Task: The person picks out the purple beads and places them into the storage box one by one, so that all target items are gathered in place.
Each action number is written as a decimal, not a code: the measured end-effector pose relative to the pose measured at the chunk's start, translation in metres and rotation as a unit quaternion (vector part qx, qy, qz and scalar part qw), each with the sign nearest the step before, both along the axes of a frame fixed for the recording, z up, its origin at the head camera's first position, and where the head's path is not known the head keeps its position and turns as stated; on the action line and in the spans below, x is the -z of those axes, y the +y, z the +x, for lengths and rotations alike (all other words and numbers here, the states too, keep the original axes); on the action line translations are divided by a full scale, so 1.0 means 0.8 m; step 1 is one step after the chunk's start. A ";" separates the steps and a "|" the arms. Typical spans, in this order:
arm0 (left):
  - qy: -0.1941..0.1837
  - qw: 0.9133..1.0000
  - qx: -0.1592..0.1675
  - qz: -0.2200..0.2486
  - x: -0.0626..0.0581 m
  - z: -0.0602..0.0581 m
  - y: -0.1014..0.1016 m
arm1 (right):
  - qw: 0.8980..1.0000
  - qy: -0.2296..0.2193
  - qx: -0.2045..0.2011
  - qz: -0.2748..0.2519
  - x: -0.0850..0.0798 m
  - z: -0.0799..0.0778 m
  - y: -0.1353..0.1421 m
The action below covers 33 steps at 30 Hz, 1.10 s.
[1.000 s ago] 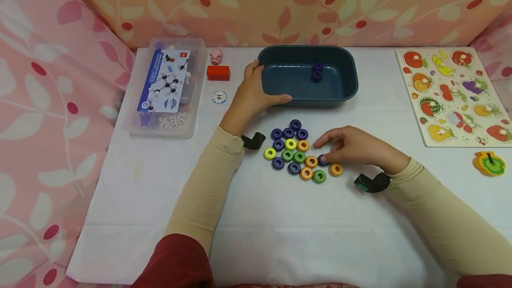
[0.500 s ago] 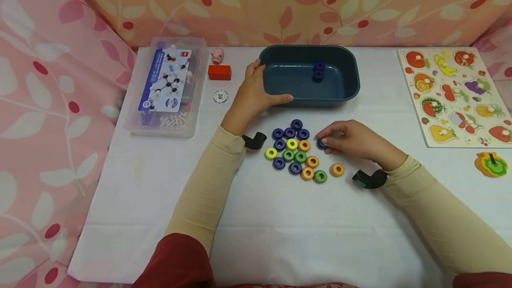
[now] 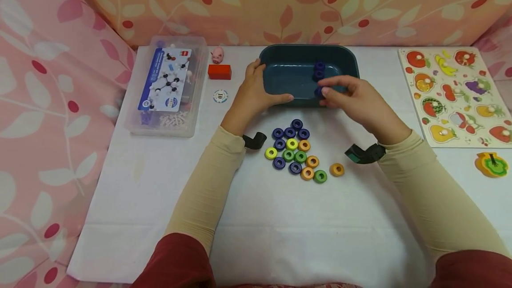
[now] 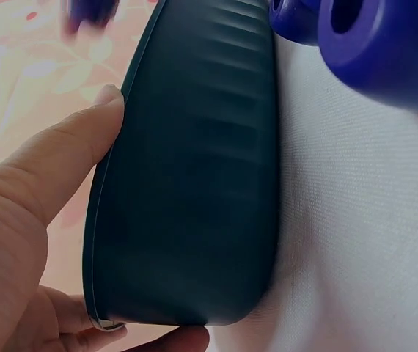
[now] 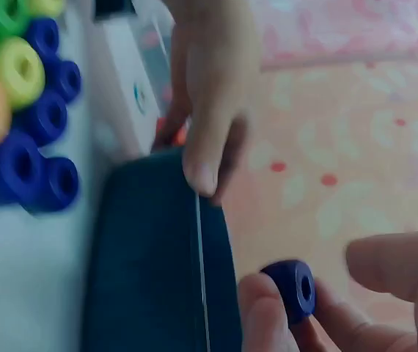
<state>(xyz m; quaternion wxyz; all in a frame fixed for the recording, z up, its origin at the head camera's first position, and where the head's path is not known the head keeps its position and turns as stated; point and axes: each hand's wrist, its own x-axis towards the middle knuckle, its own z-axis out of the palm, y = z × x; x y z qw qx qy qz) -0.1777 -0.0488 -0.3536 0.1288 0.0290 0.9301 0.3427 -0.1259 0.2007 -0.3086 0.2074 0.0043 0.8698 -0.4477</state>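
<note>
My left hand (image 3: 256,91) grips the left end of a dark teal plastic tub (image 3: 286,77). Its thumb lies over the front rim, and the fingers go round the side. Above the tub's front edge my right hand (image 3: 360,103) pinches a dark blue ring bead (image 5: 288,288) between thumb and fingers. Two more blue beads (image 3: 318,78) lie inside the tub, side by side toward the right. On the white cloth in front is a loose cluster of blue beads (image 3: 297,120), yellow beads (image 3: 292,149), green beads (image 3: 300,161) and orange beads (image 3: 313,166).
At the left lies a clear plastic case (image 3: 196,97) with a molecule-model label. Beside it are a pink toy pig (image 3: 217,55), a red block (image 3: 219,72) and a round chip (image 3: 220,96). A fruit puzzle board (image 3: 460,97) and a yellow-green tree piece (image 3: 491,164) lie at the right.
My right hand has picked a blue bead from the cluster's right side and carried it away from me to the tub's front edge. My left hand has stayed on the tub.
</note>
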 end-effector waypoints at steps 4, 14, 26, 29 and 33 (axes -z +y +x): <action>0.001 1.000 -0.001 0.001 0.001 0.001 0.001 | 0.999 -0.012 0.036 -0.021 0.006 -0.039 -0.006; -0.001 1.000 0.001 -0.009 0.000 0.001 0.000 | 0.996 -0.049 -0.016 0.069 0.029 -0.092 -0.010; 0.001 1.000 0.007 -0.008 -0.001 0.000 0.000 | 0.998 -0.001 0.042 0.049 0.024 -0.082 -0.011; -0.001 1.000 0.005 -0.005 -0.002 0.000 0.001 | 0.998 0.001 0.057 0.019 0.015 -0.067 -0.010; -0.005 1.000 0.000 0.000 -0.001 0.000 0.001 | 0.999 -0.005 0.045 -0.015 0.005 -0.041 -0.009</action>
